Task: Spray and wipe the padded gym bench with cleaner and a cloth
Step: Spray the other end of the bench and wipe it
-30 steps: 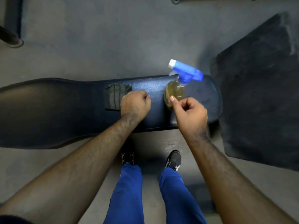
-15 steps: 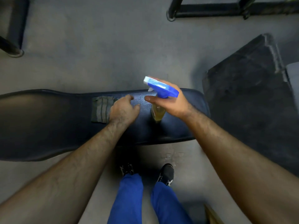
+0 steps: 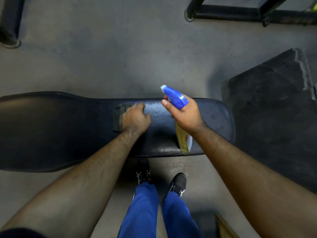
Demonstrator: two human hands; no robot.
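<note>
Two hands are working now: our right hand (image 3: 186, 117) is gripping the spray bottle (image 3: 178, 115) we just lifted off the bench (image 3: 214, 117) mid-frame, so we are ready to spray, our left hand (image 3: 135, 120) pressing the cloth (image 3: 117, 119).

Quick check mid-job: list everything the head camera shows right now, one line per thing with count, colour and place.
bench: one, black padded, across the middle of the view
cloth: one, dark grey, on the bench under the left hand
spray bottle: one, blue head, yellowish body, held above the bench's right part
mat: one, black, on the floor to the right
metal frames: black, top right and top left
floor: grey
legs: two, blue trousers, black shoes, bottom centre
left hand: rests on the cloth
right hand: grips the spray bottle
</note>
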